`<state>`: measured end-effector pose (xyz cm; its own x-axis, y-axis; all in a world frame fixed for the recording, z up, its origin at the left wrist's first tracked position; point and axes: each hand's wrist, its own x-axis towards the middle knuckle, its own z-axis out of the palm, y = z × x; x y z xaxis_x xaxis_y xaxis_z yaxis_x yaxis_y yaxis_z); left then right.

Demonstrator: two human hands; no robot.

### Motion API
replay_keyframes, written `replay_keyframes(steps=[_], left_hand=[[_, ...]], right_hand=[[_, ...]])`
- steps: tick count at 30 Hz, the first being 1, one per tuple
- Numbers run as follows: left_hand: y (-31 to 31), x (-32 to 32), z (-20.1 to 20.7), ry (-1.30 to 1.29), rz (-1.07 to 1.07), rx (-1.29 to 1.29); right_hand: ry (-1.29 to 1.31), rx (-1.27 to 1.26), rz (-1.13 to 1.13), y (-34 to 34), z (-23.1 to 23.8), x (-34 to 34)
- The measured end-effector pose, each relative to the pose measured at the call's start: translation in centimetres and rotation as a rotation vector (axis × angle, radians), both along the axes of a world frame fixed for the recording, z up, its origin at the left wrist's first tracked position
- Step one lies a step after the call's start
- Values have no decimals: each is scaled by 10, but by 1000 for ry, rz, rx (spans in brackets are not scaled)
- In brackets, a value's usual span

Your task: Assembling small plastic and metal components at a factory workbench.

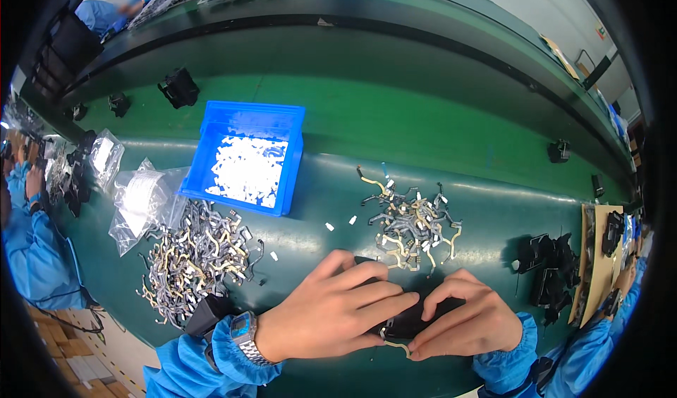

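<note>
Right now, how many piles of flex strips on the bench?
2. One pile lies left, below the blue bin; the other pile lies centre-right, above the right hand. More may be hidden under the hands.

Single head cam, fisheye, worn on person's head, looks steeply down at green bench (367, 123). Close range: left hand (331, 313) at 6 o'clock, right hand (465, 324) approx 5 o'clock. Bench edges bow twd rim; black vignette at corners. No 2nd view, no overlap.
</note>
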<state>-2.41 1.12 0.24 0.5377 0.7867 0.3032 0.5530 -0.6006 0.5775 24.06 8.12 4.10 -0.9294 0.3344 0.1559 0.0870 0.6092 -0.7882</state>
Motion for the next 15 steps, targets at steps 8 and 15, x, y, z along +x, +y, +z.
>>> replay_keyframes(steps=[8,15], left_hand=[[0,1,-2,-10,6,4],[-3,2,1,18,44,49]], right_hand=[[-6,56,-71,-6,2,1],[50,259,-199,-22,4,-10]])
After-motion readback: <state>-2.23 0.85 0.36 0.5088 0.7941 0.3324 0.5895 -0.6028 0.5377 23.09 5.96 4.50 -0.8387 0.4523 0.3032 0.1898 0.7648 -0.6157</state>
